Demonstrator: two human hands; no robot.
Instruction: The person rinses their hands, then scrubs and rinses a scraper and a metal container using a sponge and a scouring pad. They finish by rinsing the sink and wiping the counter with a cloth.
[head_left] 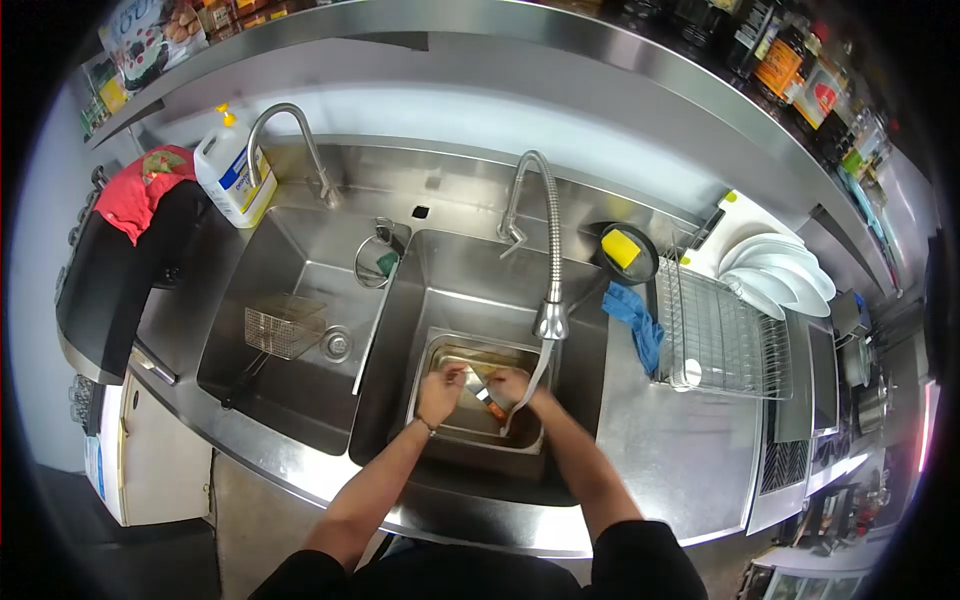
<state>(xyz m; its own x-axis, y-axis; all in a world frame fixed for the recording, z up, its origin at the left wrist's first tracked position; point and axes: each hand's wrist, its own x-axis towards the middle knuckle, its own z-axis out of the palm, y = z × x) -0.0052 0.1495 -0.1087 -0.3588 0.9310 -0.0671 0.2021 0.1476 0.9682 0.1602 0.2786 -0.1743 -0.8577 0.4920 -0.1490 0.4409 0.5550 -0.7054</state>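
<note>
In the right sink basin, a metal scraper [478,386] with a flat blade and an orange-brown handle slants between my hands. My left hand [440,393] is closed, its fingertips pinching the blade's upper end. My right hand [512,384] is close beside the blade on the other side; motion smears its fingers, so I cannot make out its grip. Below both hands sits a rectangular metal pan [430,432] holding brownish water. A stream of water [540,372] falls from the sprayer faucet [551,318] right by my right hand.
The left basin holds a wire fry basket [284,328] and a round strainer [372,262]. A soap jug [232,170] stands behind it. To the right are a blue cloth [634,322], a small frying pan [645,262] with a yellow sponge [620,248], and a dish rack [715,335] near white plates [785,270].
</note>
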